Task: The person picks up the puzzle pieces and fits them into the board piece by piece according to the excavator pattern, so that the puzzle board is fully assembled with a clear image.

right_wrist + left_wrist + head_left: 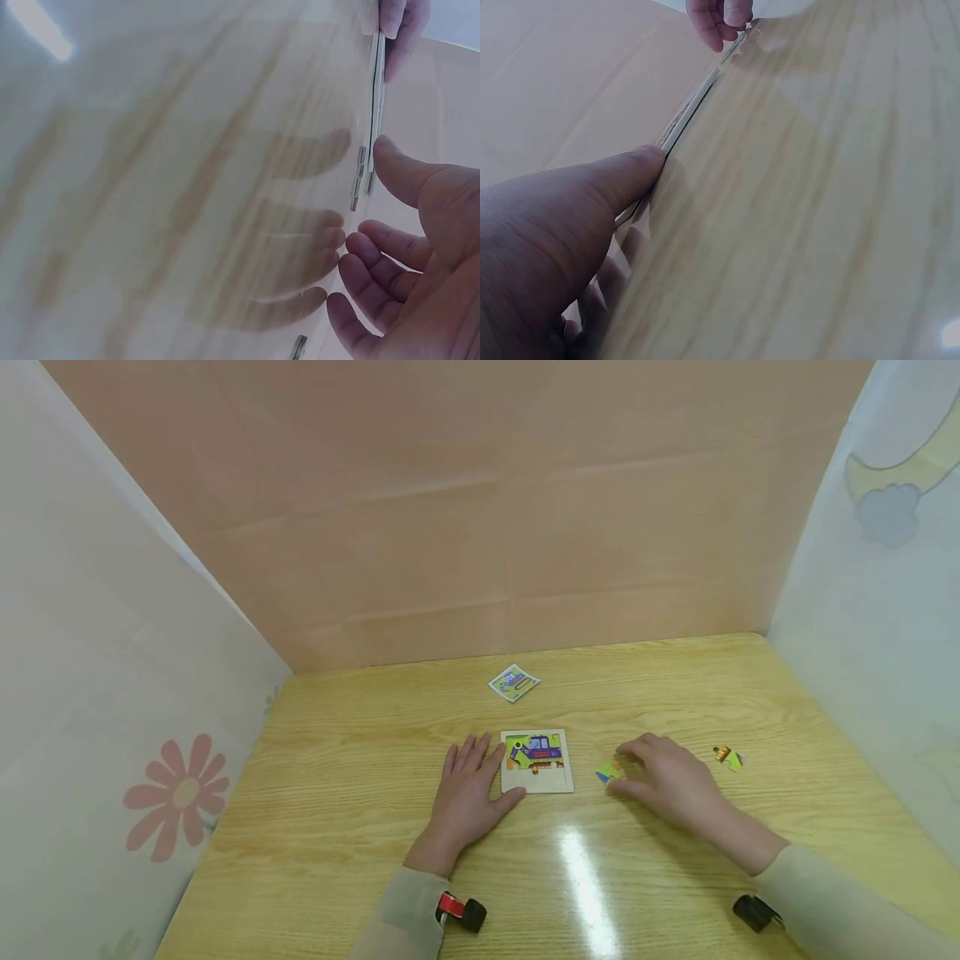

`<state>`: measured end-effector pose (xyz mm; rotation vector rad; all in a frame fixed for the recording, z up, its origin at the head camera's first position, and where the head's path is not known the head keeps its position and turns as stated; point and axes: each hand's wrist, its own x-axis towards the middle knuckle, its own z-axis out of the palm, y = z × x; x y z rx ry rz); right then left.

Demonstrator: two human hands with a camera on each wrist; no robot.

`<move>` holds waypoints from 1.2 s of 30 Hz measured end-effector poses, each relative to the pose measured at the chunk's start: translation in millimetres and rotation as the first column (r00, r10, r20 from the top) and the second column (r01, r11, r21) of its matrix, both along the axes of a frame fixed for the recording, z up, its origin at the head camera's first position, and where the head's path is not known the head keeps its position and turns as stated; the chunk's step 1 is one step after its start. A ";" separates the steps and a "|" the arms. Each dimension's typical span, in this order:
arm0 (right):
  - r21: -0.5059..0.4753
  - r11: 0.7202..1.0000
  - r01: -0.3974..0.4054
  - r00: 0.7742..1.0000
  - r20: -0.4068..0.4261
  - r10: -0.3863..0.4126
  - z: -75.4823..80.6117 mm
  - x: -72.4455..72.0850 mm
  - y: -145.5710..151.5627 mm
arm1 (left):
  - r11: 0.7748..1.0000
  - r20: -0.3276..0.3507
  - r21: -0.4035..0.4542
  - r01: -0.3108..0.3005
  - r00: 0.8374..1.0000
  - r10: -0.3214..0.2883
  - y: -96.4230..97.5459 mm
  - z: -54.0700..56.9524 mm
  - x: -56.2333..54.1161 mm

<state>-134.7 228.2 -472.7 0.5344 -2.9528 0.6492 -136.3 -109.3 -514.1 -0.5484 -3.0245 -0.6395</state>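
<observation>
A square puzzle board [536,783] lies on the table, its upper part filled with pieces that make a blue digger on green; its lower strip is bare. My left hand [468,797] rests at the board's left side with fingers extended, the thumb touching the near left corner. To the right of the board, loose puzzle pieces [609,770] in green, blue and orange lie on the tabletop. Over them reaches my right hand [671,781], its thumb and fingers spread apart around the pieces. In the right wrist view the thumb [397,169] stands beside these pieces [359,178].
Farther right lies another small group of puzzle pieces [729,758] in green and brown. Behind the board is a small picture card [513,682] with the same digger. A pinkish-brown backdrop [495,527] closes off the far edge of the wooden table [360,752]; pale curtains hang at both sides.
</observation>
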 end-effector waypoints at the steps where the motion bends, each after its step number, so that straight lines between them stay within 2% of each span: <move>1: 0.005 1.000 -0.004 1.000 -0.001 0.004 -0.9 -0.2 -0.1 | 1.000 -0.001 0.003 0.000 1.000 0.000 0.0 0.3 0.2; 9: 0.041 0.999 -0.017 1.000 -0.023 0.018 -2.6 -0.1 -3.5 | 1.000 -0.018 0.014 0.005 1.000 -0.005 -0.6 1.8 1.3; 20: 0.075 0.997 0.021 1.000 0.018 -0.022 -3.0 -1.7 -10.1 | 1.000 0.001 0.007 0.001 1.000 -0.001 -0.7 -0.2 0.2; 27: 0.087 0.996 0.021 1.000 0.013 -0.022 -3.9 -2.9 -9.8 | 1.000 -0.007 0.004 0.002 1.000 -0.002 -0.7 -1.0 0.6; 36: 0.050 0.999 0.006 1.000 0.025 -0.007 -2.5 -1.8 -9.3 | 1.000 -0.005 0.005 0.001 1.000 -0.001 -1.1 -1.3 0.5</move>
